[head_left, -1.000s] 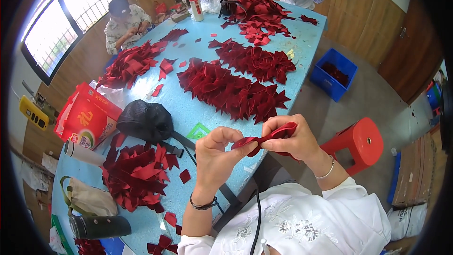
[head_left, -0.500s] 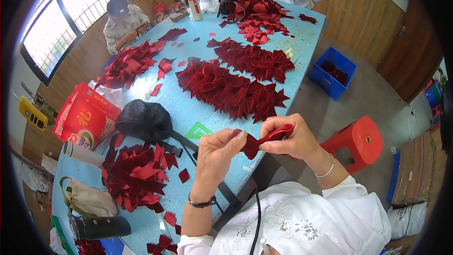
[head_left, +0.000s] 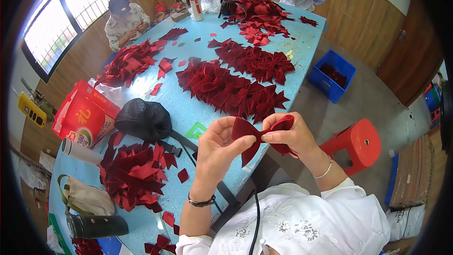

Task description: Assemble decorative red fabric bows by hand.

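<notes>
A dark red velvet bow (head_left: 246, 133) is held up between my two hands, over the table's near right edge. My left hand (head_left: 219, 144) pinches its left loop, thumb in front near the knot. On the other side my right hand (head_left: 291, 134) grips the bow by the knot and right loop. Beyond my hands lies a long heap of finished red bows (head_left: 222, 87), with a second heap of bows (head_left: 257, 61) behind it. Left of my left wrist is a pile of loose red ribbon pieces (head_left: 134, 174).
On the blue table (head_left: 188, 52) are a black cap (head_left: 144, 119), a green set square (head_left: 196, 130), a red gift bag (head_left: 87, 113), a dark flask (head_left: 96, 225) and more ribbon heaps. Two people work at the far side. A red stool (head_left: 358, 144) and blue crate (head_left: 332, 75) stand right.
The bow has been turned and spread so its left loop now faces up, wide and flat. My left fingers have moved behind that loop, with the thumb nearer the knot.
</notes>
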A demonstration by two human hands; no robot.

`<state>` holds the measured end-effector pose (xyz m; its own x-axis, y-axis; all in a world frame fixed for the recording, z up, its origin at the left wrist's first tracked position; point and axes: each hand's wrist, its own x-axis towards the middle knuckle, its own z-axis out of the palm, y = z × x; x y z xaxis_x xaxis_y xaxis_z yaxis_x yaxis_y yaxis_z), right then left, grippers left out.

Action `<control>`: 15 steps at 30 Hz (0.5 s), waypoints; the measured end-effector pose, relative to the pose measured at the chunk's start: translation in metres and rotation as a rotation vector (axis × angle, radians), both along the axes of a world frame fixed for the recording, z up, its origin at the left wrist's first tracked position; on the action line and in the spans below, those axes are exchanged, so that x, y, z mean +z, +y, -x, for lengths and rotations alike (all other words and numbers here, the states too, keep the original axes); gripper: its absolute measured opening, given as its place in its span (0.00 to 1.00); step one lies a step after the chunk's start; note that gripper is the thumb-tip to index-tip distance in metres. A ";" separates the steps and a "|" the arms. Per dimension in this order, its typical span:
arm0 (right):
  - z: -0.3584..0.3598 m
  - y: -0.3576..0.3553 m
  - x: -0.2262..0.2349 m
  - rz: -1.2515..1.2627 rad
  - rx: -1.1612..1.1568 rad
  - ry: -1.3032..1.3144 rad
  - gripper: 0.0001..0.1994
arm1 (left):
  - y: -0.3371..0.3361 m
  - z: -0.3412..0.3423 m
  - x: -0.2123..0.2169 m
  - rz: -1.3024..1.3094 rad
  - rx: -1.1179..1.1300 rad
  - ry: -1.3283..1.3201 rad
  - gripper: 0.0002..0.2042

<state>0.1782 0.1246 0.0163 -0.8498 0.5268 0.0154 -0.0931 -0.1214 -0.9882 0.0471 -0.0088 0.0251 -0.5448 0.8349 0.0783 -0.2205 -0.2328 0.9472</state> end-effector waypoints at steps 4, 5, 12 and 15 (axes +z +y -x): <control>0.002 -0.001 0.002 0.019 0.003 -0.007 0.09 | -0.003 0.007 -0.006 0.002 -0.048 -0.001 0.11; 0.002 -0.001 0.003 0.026 0.009 -0.011 0.09 | -0.003 0.008 -0.009 0.002 -0.048 -0.001 0.11; 0.004 -0.001 -0.003 0.043 0.032 -0.031 0.08 | -0.003 0.009 -0.017 -0.055 0.005 0.034 0.07; 0.005 0.001 -0.003 0.041 0.041 -0.036 0.09 | 0.002 0.009 -0.020 -0.056 0.021 0.070 0.07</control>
